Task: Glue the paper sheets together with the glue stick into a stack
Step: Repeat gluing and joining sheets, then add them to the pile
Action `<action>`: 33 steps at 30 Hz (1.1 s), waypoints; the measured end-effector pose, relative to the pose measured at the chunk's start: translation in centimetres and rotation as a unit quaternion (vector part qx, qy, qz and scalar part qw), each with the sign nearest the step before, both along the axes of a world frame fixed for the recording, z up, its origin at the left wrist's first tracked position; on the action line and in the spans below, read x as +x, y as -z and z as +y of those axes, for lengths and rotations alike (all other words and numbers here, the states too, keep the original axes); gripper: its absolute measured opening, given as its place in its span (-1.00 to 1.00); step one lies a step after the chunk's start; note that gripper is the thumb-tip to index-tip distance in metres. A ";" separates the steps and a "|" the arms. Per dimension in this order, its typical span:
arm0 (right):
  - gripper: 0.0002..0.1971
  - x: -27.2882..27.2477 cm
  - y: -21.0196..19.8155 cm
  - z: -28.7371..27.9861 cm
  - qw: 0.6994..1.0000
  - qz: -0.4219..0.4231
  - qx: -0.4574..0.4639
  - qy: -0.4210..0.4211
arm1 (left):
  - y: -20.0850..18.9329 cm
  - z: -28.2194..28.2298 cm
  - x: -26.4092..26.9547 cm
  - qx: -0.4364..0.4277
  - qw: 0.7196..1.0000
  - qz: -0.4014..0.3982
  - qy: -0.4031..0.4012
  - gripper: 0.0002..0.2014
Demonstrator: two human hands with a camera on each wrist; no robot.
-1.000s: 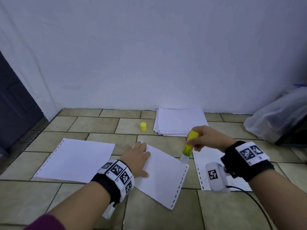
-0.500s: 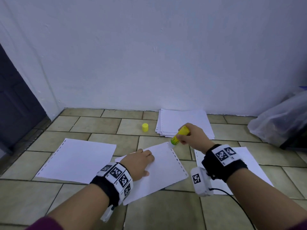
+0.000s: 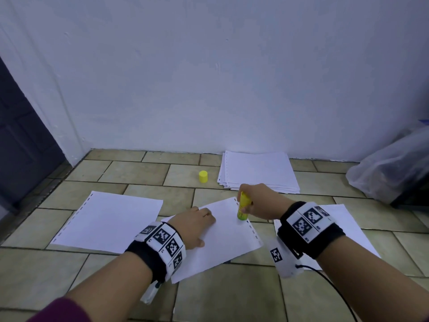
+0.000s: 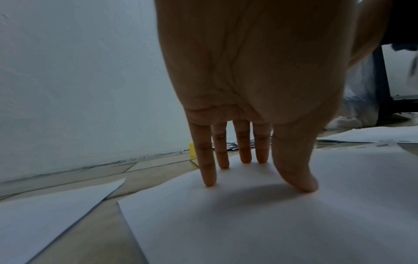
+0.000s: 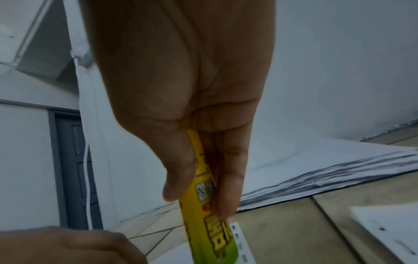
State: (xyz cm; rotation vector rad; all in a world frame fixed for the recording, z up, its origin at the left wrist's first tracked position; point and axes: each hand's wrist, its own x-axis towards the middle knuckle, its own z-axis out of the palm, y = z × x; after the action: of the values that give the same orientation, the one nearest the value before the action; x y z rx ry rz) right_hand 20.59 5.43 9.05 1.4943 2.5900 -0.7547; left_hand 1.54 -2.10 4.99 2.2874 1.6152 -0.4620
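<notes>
Right thumb and fingers pinching the yellow glue stick along its barrel, tip down on the far right edge of the middle sheet, beside its row of punched holes. Label on the barrel in blocky yellow letters on green, with a small square code above; too blurred to read. Right hand curled over the stick, wrist in a black band with square black-and-white markers.

Left fingers straight and slightly spread, fingertips and thumb pressing down on the same middle sheet, palm arched clear of the paper. Left hand near the sheet's left part, wrist in a matching marker band.

Middle sheet lying tilted on the tiled floor. Another single sheet just to its left, corners near each other. A third sheet to the right, partly hidden under the right wrist. Paper stack against the white wall, behind the right hand. Yellow cap upright on the floor just left of the stack. Clear plastic bag at the far right.
</notes>
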 end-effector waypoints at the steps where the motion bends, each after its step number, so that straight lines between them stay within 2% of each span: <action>1: -0.73 0.5 -0.2 -0.5 1.000 -0.008 -0.005 -0.010 | 0.0 0.0 0.0 -0.001 1.000 0.001 -0.001 -0.37; 6: -0.80 1.8 -0.8 -2.2 0.998 -0.037 -0.025 -0.053 | -0.1 0.0 0.3 -0.008 1.000 0.016 0.000 -0.35; 9: -0.85 2.4 -1.0 -1.9 0.997 -0.013 -0.064 -0.039 | -0.2 -0.2 0.6 -0.014 0.999 0.036 -0.008 -0.38; 12: -0.84 3.2 -1.2 -0.7 0.992 0.086 -0.082 0.043 | -0.3 -0.5 0.8 -0.004 0.998 0.053 -0.042 -0.42; 15: -0.85 3.4 -1.5 0.4 0.963 0.214 -0.091 0.135 | -0.1 -0.8 0.7 0.010 0.998 0.043 -0.046 -0.39; 19: -0.84 2.5 -1.1 1.0 0.944 0.275 -0.065 0.171 | 0.5 -0.9 0.6 -0.003 0.999 0.000 -0.052 -0.38; 22: -0.85 1.3 -0.3 1.2 0.945 0.277 -0.037 0.172 | 0.5 -0.6 0.5 0.000 0.998 0.025 -0.061 -0.43; 25: -0.85 -0.3 0.6 1.6 0.949 0.269 -0.004 0.163 | 0.5 -0.3 0.3 0.013 0.998 0.023 -0.059 -0.38; 30: -0.82 -3.7 1.6 2.1 0.962 0.250 0.026 0.108 | 0.7 0.0 -0.3 -0.009 0.997 -0.010 -0.072 -0.35; 33: -0.78 -5.2 2.0 2.2 0.974 0.211 0.045 0.072 | 1.0 -0.1 -0.5 -0.007 0.998 -0.008 -0.068 -0.34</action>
State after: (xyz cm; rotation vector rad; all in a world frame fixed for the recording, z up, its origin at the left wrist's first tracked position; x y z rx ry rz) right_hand 15.39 7.63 7.08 1.7267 2.8665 -1.0934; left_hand 1.00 -2.22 3.99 2.1469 1.7406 -0.4199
